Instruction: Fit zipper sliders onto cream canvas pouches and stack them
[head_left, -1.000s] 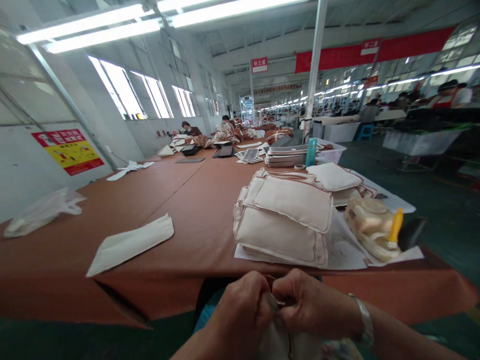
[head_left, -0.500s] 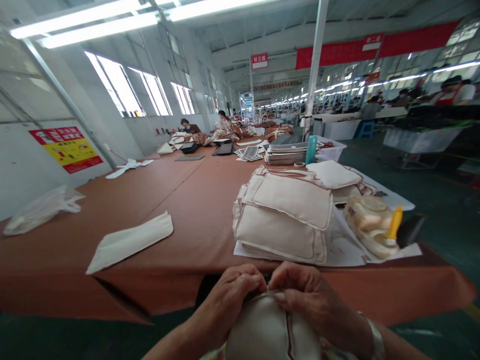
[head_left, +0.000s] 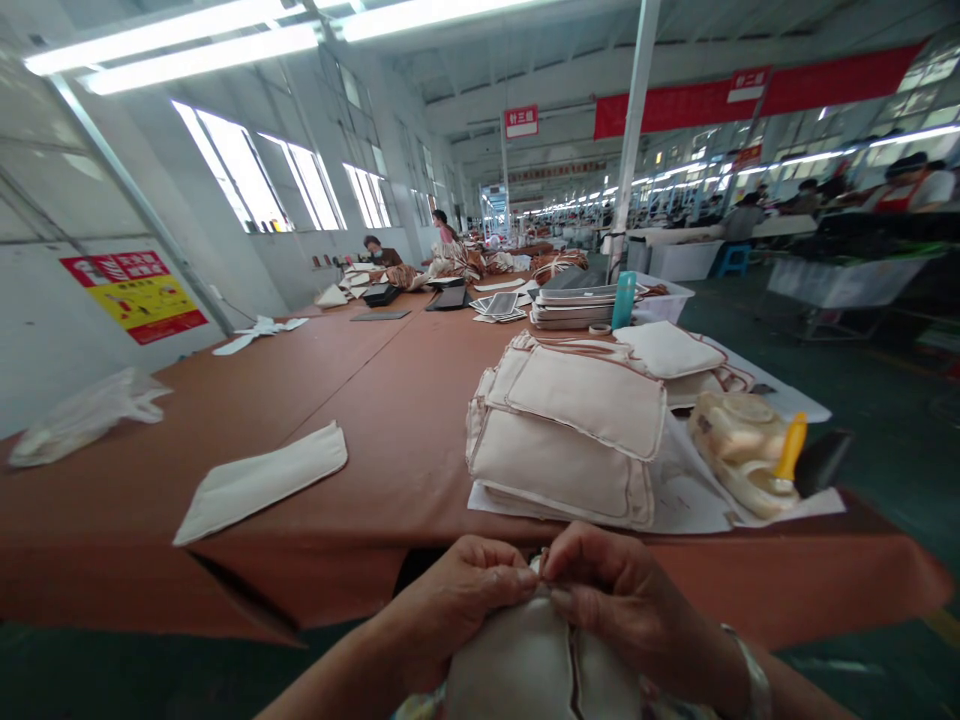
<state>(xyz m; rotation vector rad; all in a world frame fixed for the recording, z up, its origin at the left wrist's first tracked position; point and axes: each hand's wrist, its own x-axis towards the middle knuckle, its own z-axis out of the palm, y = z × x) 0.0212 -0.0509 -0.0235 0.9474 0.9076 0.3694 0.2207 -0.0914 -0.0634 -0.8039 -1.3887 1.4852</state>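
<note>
Close to my body, below the table's front edge, is a cream leather-like bag piece (head_left: 517,655) with a dark slit running down its front. My left hand (head_left: 469,590) pinches its top edge between thumb and fingers. Right beside it, my right hand (head_left: 619,600), with a pale band at the wrist, grips the same edge, thumb pressed against the forefinger. A small bit of the edge sticks up between the fingertips. The lower part of the piece runs out of view. A stack of similar cream pieces (head_left: 559,455) with brown edges lies on the table just beyond my hands.
The brown-covered table (head_left: 390,430) carries a flat cream piece (head_left: 262,480) at left and a plastic bag (head_left: 90,415). At right are a glue container (head_left: 739,440) with a yellow-handled tool (head_left: 790,448) and a teal bottle (head_left: 623,300). People sit farther back.
My left hand has shifted slightly, its thumb now lying straighter along the edge. A bit of edge now shows above the fingertips. A person in the background has turned or moved.
</note>
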